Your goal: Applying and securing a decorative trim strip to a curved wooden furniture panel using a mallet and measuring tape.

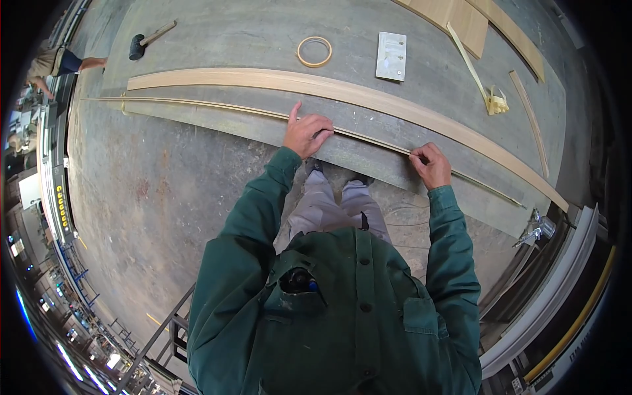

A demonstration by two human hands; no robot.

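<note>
A long, thin wooden strip [372, 139] runs along the near edge of the grey worktable, looking like two narrow strips laid together in places. My left hand [308, 133] is closed on it near the middle, thumb raised and fingers curled over. Farther right, my right hand [432, 164] pinches the same strip between thumb and fingers. Just beyond both hands lies a wider pale wooden board [283, 80], apart from them and roughly alongside the strip. The undersides of my fingers are hidden.
On the worktable [243, 36] are a black mallet [138, 46], a tape roll [315, 51], a metal plate [392, 56], wooden panels [454, 20], a crumpled yellowish piece [497, 103] and a short strip [530, 125]. A metal tool [538, 228] hangs at the right corner. Another person [59, 62] is at far left.
</note>
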